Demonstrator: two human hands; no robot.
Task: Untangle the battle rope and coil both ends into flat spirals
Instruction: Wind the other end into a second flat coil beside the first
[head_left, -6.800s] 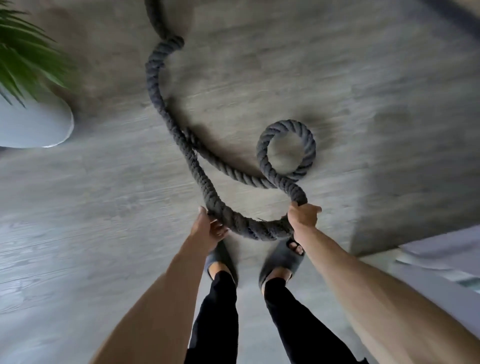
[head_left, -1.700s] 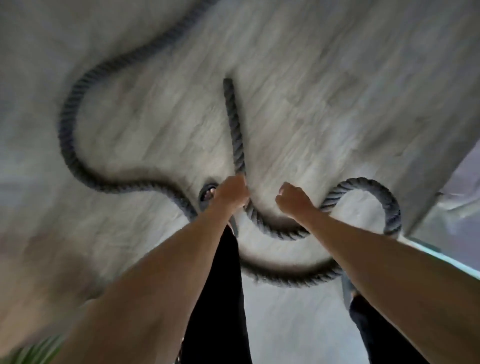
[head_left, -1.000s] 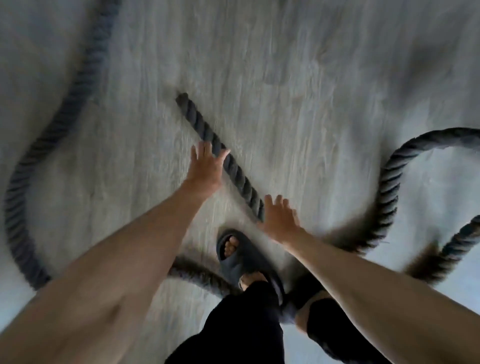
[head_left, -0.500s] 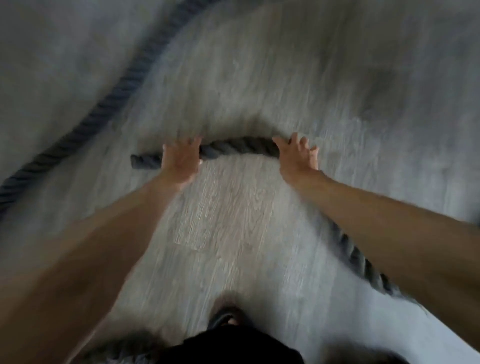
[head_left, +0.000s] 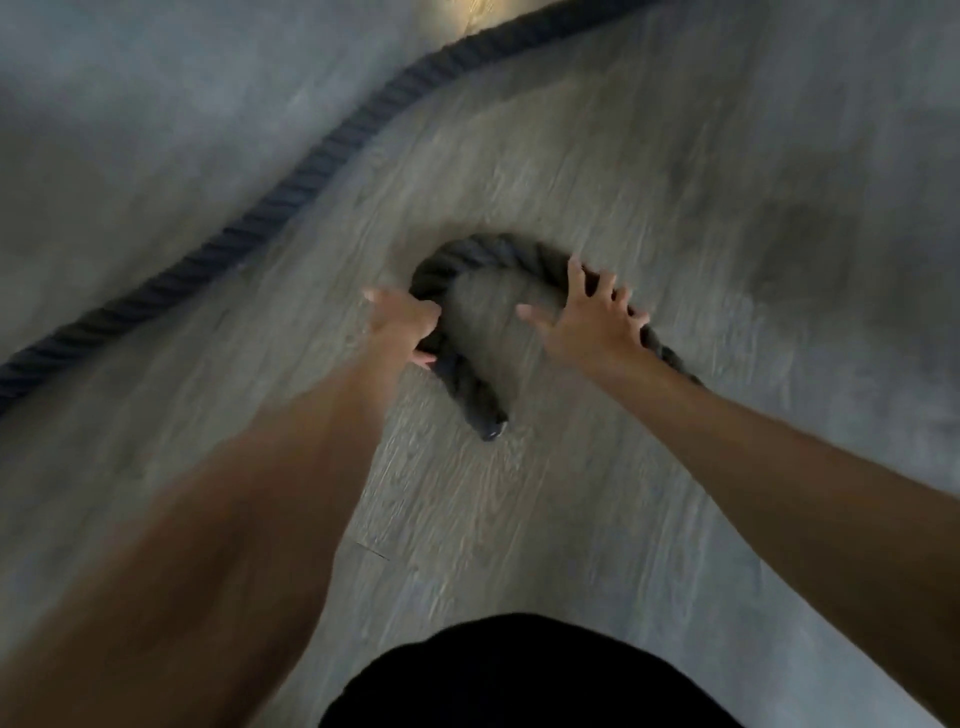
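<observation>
The thick dark grey battle rope (head_left: 493, 254) lies on the wooden floor, its end section bent into a tight arch. The rope's tip (head_left: 485, 423) points back toward me. My left hand (head_left: 408, 325) grips the left leg of the arch, just above the tip. My right hand (head_left: 592, 312) presses flat with spread fingers on the right leg of the arch, where the rope runs on under my right forearm. A long stretch of the same rope (head_left: 291, 192) crosses the floor diagonally from the left edge to the top.
Grey wood-grain floor (head_left: 727, 182) fills the view. My dark trousers (head_left: 524, 675) show at the bottom edge.
The rope end lay nearly straight between my hands half a second ago. My left hand has swung the tip round toward me, bending it into an arch; my right hand stays pressing.
</observation>
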